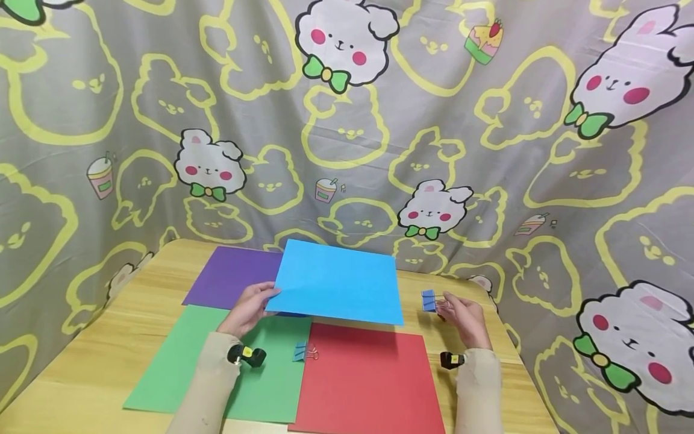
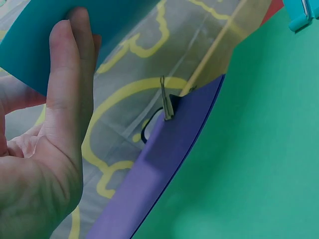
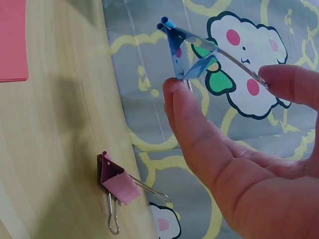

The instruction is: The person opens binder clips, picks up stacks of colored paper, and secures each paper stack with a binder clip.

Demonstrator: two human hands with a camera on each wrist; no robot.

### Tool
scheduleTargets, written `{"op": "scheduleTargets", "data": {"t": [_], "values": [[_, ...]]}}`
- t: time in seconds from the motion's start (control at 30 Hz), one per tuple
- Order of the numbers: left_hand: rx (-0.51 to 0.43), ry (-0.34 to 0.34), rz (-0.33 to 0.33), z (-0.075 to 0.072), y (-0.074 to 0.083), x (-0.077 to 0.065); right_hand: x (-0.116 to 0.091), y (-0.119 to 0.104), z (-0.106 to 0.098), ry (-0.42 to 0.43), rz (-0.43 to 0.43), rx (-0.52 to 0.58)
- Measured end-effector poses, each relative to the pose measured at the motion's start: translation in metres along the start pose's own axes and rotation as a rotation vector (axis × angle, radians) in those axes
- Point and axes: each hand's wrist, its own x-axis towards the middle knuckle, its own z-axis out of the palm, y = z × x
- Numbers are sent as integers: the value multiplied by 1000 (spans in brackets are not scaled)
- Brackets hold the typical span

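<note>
In the head view my left hand (image 1: pixel 250 310) pinches the left edge of a blue sheet of paper (image 1: pixel 336 283), raised above the table. My right hand (image 1: pixel 465 316) holds a blue binder clip (image 1: pixel 429 301) by its wire handles, to the right of the sheet and apart from it. The right wrist view shows thumb and finger on the handles of this clip (image 3: pixel 182 55). Below the blue sheet lie green paper (image 1: pixel 168 361), red paper (image 1: pixel 374 380) and purple paper (image 1: pixel 233 274). Another blue binder clip (image 1: pixel 300 351) sits at the red paper's left edge.
A pink binder clip (image 3: pixel 117 181) rests on the wooden table (image 3: pixel 55 149) near its edge, under my right hand. In the left wrist view a dark binder clip (image 2: pixel 168 107) is at the purple paper's edge. A patterned curtain (image 1: pixel 347 181) hangs behind the table.
</note>
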Motion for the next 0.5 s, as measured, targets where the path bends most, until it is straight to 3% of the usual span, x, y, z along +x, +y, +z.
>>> {"op": "scheduleTargets", "data": {"t": [0.5], "values": [[17,-7,2,-1,1,2,5,1,10,124,-29,214]]}}
